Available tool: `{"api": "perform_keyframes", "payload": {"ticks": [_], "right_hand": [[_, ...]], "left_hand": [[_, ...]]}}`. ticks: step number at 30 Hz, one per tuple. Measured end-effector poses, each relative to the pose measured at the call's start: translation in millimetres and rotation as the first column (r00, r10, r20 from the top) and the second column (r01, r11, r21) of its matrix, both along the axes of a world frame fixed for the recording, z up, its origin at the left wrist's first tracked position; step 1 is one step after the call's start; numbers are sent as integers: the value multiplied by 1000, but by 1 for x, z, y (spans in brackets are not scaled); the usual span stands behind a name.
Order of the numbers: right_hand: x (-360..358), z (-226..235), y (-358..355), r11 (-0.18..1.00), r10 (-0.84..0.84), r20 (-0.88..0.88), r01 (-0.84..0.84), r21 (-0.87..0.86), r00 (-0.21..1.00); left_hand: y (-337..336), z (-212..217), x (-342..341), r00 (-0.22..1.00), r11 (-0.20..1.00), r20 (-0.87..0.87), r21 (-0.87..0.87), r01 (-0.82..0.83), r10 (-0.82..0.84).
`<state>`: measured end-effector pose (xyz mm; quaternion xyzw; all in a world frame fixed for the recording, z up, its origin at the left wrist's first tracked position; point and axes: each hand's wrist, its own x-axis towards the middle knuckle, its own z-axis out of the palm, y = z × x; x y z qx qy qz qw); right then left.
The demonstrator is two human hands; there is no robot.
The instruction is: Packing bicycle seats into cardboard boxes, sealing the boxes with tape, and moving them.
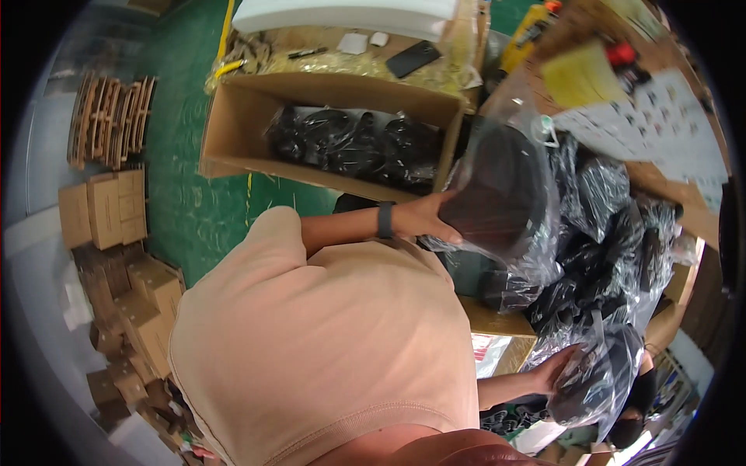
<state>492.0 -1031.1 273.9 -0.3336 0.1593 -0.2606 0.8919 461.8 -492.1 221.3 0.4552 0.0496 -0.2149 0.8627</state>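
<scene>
My left hand (426, 218), a dark band on its wrist, is closed on the near left edge of a large rounded black piece in a clear plastic bag (501, 190). What exactly the piece is, I cannot make out. Lower right, my right hand (558, 371) grips a smaller bagged black piece (594, 377), its fingers partly hidden by the plastic. Left of the large bag stands an open cardboard box (220, 128) with several bagged black pieces (357, 146) inside.
A pile of bagged black pieces (602, 225) lies at the right. Behind the box, a bench carries a phone (413, 59). Printed sheets (653, 124) and a yellow paper (583, 80) lie far right. Cartons (116, 210) are stacked on the left by the green floor (183, 101).
</scene>
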Motion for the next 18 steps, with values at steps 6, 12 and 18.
{"api": "perform_keyframes", "payload": {"ticks": [6,12,18], "right_hand": [[32,30,194,948,318,16,-318,-9,948],[28,-76,476,622,694,-539,-774,116,477],[-2,-233,677,75,632,-673,-834,547,-385]], "left_hand": [[219,-3,-95,946,941,-175,251,-226,274],[412,-108,-185,770,771,-405,613,-173,494],[521,-253,-236,551,776,-639,631,-24,537]]}}
